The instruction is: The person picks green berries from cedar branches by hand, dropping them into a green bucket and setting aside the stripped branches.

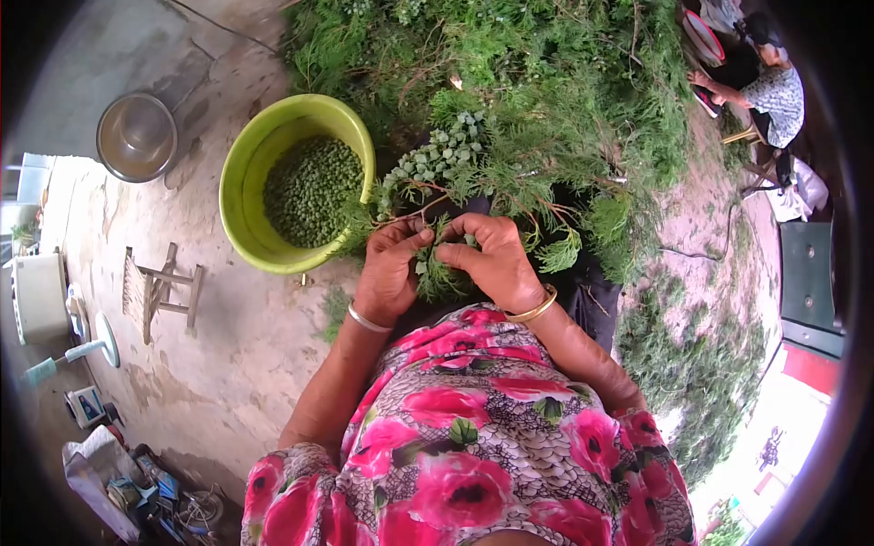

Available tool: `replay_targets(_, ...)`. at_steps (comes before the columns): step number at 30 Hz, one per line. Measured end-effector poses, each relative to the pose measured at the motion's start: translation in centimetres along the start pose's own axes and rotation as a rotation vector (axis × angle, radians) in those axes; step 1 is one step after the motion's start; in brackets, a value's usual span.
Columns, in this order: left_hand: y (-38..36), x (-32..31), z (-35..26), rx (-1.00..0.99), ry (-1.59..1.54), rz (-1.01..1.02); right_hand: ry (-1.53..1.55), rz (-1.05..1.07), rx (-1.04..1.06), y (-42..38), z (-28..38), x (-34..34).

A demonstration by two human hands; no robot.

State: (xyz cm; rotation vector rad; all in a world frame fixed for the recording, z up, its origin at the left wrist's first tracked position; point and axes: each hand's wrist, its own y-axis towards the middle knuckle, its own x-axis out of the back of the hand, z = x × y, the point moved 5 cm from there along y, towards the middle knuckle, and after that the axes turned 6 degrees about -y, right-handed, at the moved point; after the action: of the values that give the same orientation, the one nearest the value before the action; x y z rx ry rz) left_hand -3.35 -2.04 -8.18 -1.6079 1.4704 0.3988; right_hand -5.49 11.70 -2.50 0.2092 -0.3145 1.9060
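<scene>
My left hand (390, 271), with a silver bangle at the wrist, pinches a thin evergreen twig (428, 207) between thumb and fingers. Close beside it, my right hand (499, 264), wearing a gold bangle, has thumb and forefinger closed around a small green cone (471, 240) on the sprig. A dense cluster of pale green cones (446, 155) lies on the branches just beyond my fingers. To the left stands a yellow-green tub (238, 196), partly filled with loose green cones (314, 191). Leaves hide part of the fingertips.
A large heap of cut evergreen branches (546, 82) spreads ahead. A metal basin (137, 136) and a small wooden stool (164, 289) are on the concrete floor at left. Another person (774, 100) sits at the far right. More greenery (683, 355) covers the ground at right.
</scene>
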Motion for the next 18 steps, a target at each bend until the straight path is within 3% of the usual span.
replay_targets(2, 0.4, 0.7, 0.2, 0.004, 0.005, -0.022, 0.088, 0.051, -0.079, -0.4, -0.8, 0.2)
replay_targets(4, 0.4, 1.0, 0.1, 0.006, 0.009, -0.044, 0.774, 0.154, -0.295, -1.2, -1.7, -0.1)
replay_targets(8, 0.2, -0.1, -0.4, 0.010, 0.044, -0.012, 0.848, 0.104, -0.324, -1.8, -0.6, 0.7)
replay_targets(10, 0.2, -0.3, -0.2, 0.002, 0.031, 0.005, 0.732, 0.103, -0.280, -1.9, -1.3, 0.4)
replay_targets(12, 0.4, 0.1, 0.0, -0.007, 0.016, -0.017, 0.071, -0.080, 0.132, -1.6, 0.3, 0.4)
replay_targets(14, 0.2, -0.1, 0.0, 0.004, 0.003, -0.023, 0.026, -0.066, 0.112, -1.4, 0.4, 0.0)
replay_targets(16, 0.1, -0.3, 0.2, 0.013, -0.008, -0.029, -0.191, -0.208, 0.145, -1.2, 0.7, 0.0)
replay_targets(18, 0.1, -0.4, -0.1, -0.049, 0.064, -0.062, -0.190, -0.161, 0.140, -1.2, 0.7, 0.0)
